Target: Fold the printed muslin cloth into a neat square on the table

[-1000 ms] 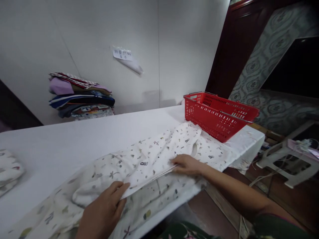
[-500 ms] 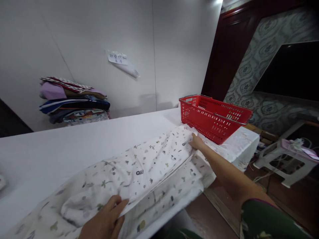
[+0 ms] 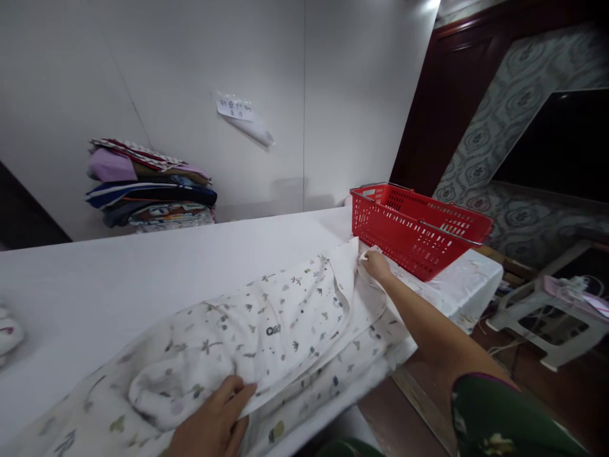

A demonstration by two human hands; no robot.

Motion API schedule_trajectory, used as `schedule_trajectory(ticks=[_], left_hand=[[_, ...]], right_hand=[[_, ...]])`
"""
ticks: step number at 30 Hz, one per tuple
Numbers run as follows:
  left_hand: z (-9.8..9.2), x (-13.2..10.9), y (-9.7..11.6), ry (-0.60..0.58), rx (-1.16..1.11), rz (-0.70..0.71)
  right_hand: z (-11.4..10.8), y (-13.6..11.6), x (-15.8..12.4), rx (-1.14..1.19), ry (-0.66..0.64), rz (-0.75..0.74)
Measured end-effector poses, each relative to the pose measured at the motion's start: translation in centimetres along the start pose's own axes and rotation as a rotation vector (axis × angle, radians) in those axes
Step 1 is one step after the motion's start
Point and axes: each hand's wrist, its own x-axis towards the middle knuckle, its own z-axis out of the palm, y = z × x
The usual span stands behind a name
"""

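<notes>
A white cloth (image 3: 285, 324) printed with small grey and green plants lies in layers along the front of the table. Its left part is bunched into soft folds, and its lower layer hangs at the table's front edge. My left hand (image 3: 216, 412) pinches the near edge of the upper layer, at the bottom of the view. Over at the right end, my right hand (image 3: 377, 263) grips the cloth's far corner and holds it slightly raised, just in front of the red basket. Some fingertips of both hands are hidden in the fabric.
A red plastic basket (image 3: 419, 231) with metal handles stands at the table's right end. Folded clothes (image 3: 152, 184) are stacked against the wall at back left. A white stool (image 3: 547, 311) with cables is beyond the table at right. A white bundle (image 3: 8, 333) shows at the left edge.
My right hand has pulled up the cloth's right corner, so the upper layer there folds back and shows its plain underside. My left hand keeps its pinch. The view has shifted slightly left.
</notes>
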Motion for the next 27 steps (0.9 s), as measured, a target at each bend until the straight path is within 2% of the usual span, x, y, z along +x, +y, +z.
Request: schedule_trajectory(ticks=[3, 9, 12, 16, 21, 24, 27], left_hand=[[0.2, 0.1, 0.1, 0.018, -0.018, -0.004], [0.0, 0.2, 0.4, 0.025, -0.041, 0.001], [-0.3, 0.0, 0.5, 0.013, -0.046, -0.002], [-0.2, -0.2, 0.4, 0.034, -0.055, 0.026], [-0.4, -0.3, 0.6, 0.029, -0.081, 0.057], [-0.5, -0.2, 0.9, 0.006, -0.085, 0.043], [-0.5, -0.2, 0.9, -0.030, -0.081, 0.023]], right_hand=[[0.3, 1.4, -0.4, -0.086, -0.101, 0.057], [0.7, 2.3, -0.2, -0.138, -0.257, 0.002], [0.3, 2.2, 0.0, -0.117, -0.251, -0.007], [-1.1, 1.7, 0.4, -0.020, -0.149, -0.007], [-2.5, -1.4, 2.8, 0.179, -0.057, -0.047], [-1.8, -4.7, 4.5, 0.248, -0.104, -0.073], [-0.3, -7.7, 5.7, 0.241, -0.178, -0.080]])
